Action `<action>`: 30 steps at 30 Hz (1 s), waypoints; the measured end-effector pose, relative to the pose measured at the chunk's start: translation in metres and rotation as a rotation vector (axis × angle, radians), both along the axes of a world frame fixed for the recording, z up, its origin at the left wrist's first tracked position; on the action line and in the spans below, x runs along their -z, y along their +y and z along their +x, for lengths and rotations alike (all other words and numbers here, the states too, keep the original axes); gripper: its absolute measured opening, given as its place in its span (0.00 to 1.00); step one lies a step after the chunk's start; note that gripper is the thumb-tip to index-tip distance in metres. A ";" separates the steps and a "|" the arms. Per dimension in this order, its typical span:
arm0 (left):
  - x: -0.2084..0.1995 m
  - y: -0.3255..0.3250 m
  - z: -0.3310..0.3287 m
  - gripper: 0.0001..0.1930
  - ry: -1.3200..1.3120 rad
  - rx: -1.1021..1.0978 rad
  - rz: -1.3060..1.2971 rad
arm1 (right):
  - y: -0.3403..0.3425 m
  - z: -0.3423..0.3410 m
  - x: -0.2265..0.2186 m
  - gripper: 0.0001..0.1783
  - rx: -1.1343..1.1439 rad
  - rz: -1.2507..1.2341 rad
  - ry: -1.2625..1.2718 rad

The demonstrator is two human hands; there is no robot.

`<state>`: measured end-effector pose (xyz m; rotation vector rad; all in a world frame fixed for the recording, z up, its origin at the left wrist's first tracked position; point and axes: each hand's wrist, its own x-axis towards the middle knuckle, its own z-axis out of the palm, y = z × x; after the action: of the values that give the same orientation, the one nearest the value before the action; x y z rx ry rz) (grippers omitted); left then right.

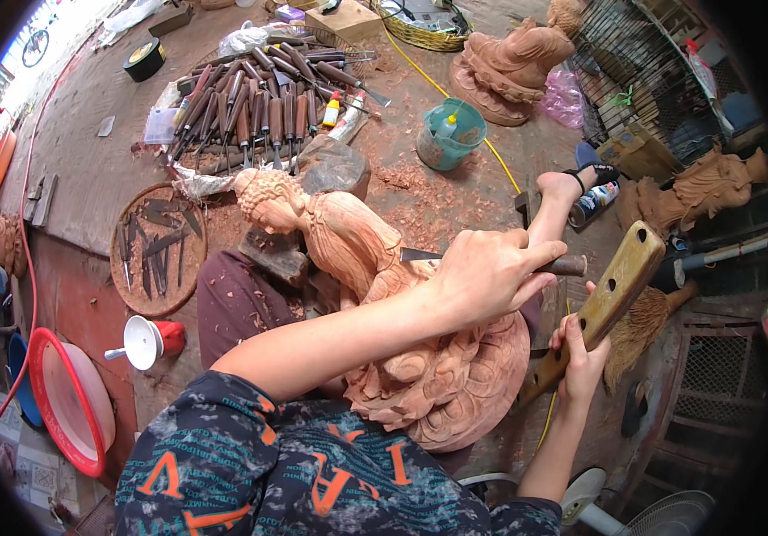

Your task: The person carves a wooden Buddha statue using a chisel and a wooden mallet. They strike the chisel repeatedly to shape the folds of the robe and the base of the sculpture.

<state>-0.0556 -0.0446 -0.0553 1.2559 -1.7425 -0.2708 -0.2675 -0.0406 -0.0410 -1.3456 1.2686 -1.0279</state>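
A carved wooden statue (348, 234) of a seated figure with curled hair and a lotus base (482, 384) lies tilted across my lap. My left hand (491, 272) is closed round a chisel (570, 265), its dark handle end sticking out to the right. The chisel's blade points left and reaches the robe on the statue's back. Lower right, my right hand (583, 357) grips a flat wooden bar (621, 284) with round holes along it. That bar stands slanted, apart from the chisel handle. My left forearm passes over the statue and hides part of it.
Many wood-handled chisels (263, 112) lie heaped beyond the statue. A round tray (159, 308) of blades is at left, near a red-and-white cup (142, 342). Beyond stand a teal bucket (452, 134) and another carving (509, 71). Wood chips cover the floor; a yellow cord (502, 165) crosses it.
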 end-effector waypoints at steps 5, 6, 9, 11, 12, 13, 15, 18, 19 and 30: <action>0.001 -0.002 -0.001 0.17 0.002 -0.028 0.051 | -0.005 -0.003 0.004 0.32 -0.023 0.046 -0.046; 0.001 -0.004 -0.001 0.17 -0.001 -0.036 0.066 | -0.007 -0.004 0.005 0.32 -0.032 0.053 -0.060; 0.004 -0.006 -0.001 0.17 0.010 -0.054 0.130 | -0.010 -0.005 0.005 0.30 -0.036 0.119 -0.092; 0.009 -0.008 -0.002 0.16 -0.021 -0.054 0.173 | -0.011 -0.006 0.007 0.29 -0.054 0.138 -0.007; 0.011 -0.008 -0.002 0.16 -0.037 -0.054 0.195 | -0.010 -0.009 0.010 0.29 -0.073 0.129 0.086; 0.010 -0.008 -0.001 0.16 -0.038 -0.046 0.199 | -0.010 -0.013 0.016 0.29 -0.093 0.118 0.179; 0.009 -0.008 -0.001 0.16 -0.040 -0.029 0.209 | -0.011 -0.023 0.030 0.22 -0.101 0.020 0.223; 0.011 -0.009 -0.001 0.16 -0.016 -0.050 0.197 | -0.010 -0.019 0.033 0.20 -0.062 0.038 0.220; 0.010 -0.008 -0.001 0.16 0.000 -0.050 0.194 | -0.010 -0.020 0.035 0.21 -0.068 -0.010 0.279; 0.007 -0.007 0.002 0.17 0.064 -0.076 0.132 | -0.017 -0.021 0.031 0.26 0.019 -0.042 0.274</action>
<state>-0.0536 -0.0512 -0.0619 1.3906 -1.6402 -0.3832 -0.2881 -0.0579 -0.0720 -1.5483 1.4701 -0.9088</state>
